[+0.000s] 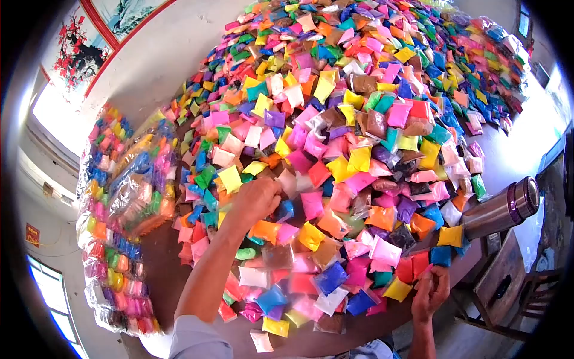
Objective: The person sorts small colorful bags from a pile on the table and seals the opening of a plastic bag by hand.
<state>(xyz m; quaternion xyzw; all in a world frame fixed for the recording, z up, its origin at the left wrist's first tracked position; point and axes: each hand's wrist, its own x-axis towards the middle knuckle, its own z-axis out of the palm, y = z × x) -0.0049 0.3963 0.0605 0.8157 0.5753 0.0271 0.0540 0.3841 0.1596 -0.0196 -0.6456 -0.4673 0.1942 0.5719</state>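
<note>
Small clear packets of brightly coloured, clay-like material form a big heap (335,155) in front of me. My left hand (258,200) reaches into the heap's left side with its fingers curled closed. A dark blue packet (284,210) lies right beside its fingers, and a yellow packet (229,179) is just behind it. Whatever those fingers grip is hidden. At the heap's right front edge, my right hand (431,292) pinches the lower edge of a red packet (421,261). Close to it are a blue packet (440,256) and a yellow packet (397,290).
Large clear bags of sorted packets (113,239) stand at the left. A steel flask (501,209) lies tilted at the right edge of the heap. Wooden furniture (502,278) stands beyond the table's right side. Loose packets lie near the table's front edge (371,329).
</note>
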